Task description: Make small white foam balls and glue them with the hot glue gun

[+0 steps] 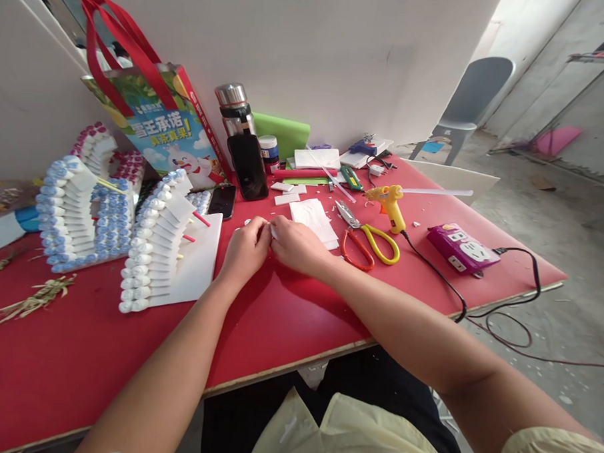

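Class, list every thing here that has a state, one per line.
Left hand, pinching white piece.
Right hand, pinching the same piece.
Scissors, shut, lying flat.
Glue gun, standing, glue stick loaded.
Flask, upright, capped.
Phone, flat, screen dark.
Bag, upright.

A: What stands behind the red-topped wooden table (278, 319)?
B: A tall white partition board (339, 61). Right of the table, a grey plastic chair (467, 107) on bare grey concrete floor (557, 217), in daylight.
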